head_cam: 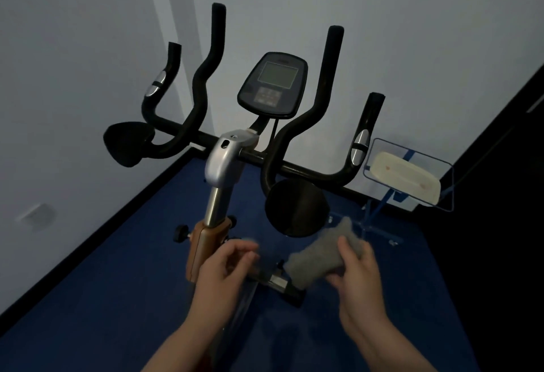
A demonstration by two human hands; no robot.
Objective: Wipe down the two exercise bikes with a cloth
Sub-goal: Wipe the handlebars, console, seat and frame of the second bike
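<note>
Below the handlebars (294, 124), right hand (357, 271) grips cloth (321, 251).

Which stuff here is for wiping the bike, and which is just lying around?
For the job:
grey cloth, held in right hand
exercise bike
left hand, free

Lying about:
blue wire stand
cream pad on it

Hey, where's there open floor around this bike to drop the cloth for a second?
Bare blue floor lies left of the post, out to the dark baseboard. Right of the right hand, floor runs free toward the dark wall. It is crowded ahead: the bike's base bar sits under the cloth, with the blue stand beyond.
</note>
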